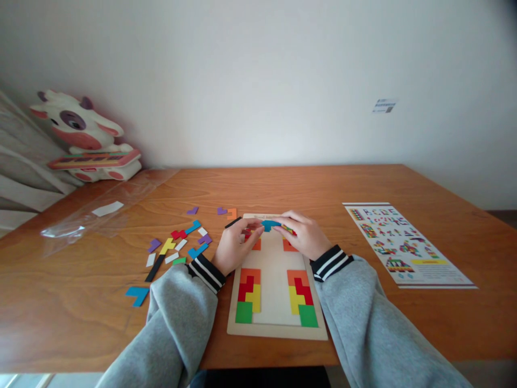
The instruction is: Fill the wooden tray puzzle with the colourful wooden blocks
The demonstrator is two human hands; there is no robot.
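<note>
A blue puzzle piece is at the far end of the pale puzzle board, between my two hands. My left hand pinches its left side with thumb and fingers. From the right, my right hand grips the same piece with its fingertips. Whether the piece lies flat on the board cannot be made out. Green, yellow, red and orange pieces fill the board's near corners, with a green piece at the near left. More coloured pieces at the far corners are partly hidden under my hands.
Loose puzzle pieces lie left of the board, among them a blue piece and a black strip. A printed pattern sheet lies at the right. Clear plastic wrapping and a cow toy keyboard are at the back left.
</note>
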